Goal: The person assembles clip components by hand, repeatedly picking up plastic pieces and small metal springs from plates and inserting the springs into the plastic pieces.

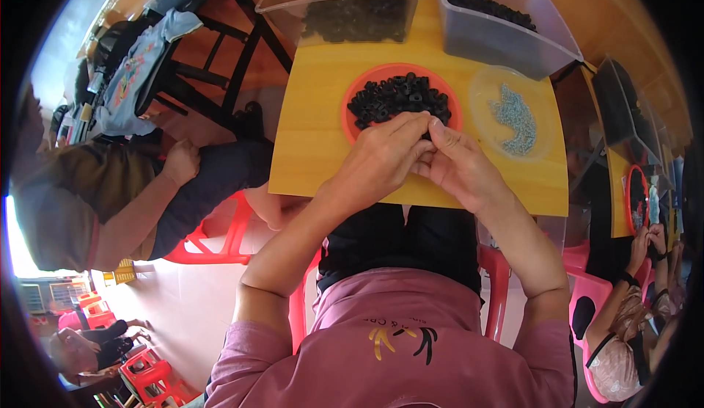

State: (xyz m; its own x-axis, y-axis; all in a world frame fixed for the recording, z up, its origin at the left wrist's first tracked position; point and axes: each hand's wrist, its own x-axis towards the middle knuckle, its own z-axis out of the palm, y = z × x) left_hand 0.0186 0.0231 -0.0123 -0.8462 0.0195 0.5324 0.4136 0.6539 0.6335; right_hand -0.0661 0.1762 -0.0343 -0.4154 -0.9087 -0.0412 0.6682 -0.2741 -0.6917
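My left hand (383, 157) and my right hand (466, 166) meet over the near edge of a yellow table (308, 114). Both have their fingers pinched together, fingertips touching. Whatever lies between them is mostly hidden; a small dark bit shows at the fingertips. Just beyond my hands is a round orange-red plate (347, 92) heaped with small black parts (400, 94), which look like short hollow pieces. To its right sits a shallow translucent dish (479, 89) holding a pile of small silvery metal pieces (515, 122), probably screws or pins.
Two clear plastic bins, one at the back (286, 23) and one at back right (499, 52), hold more black parts. A seated person (132, 188) is close on my left, beside a dark stool frame (235, 48). Another person's hands (649, 241) work at far right.
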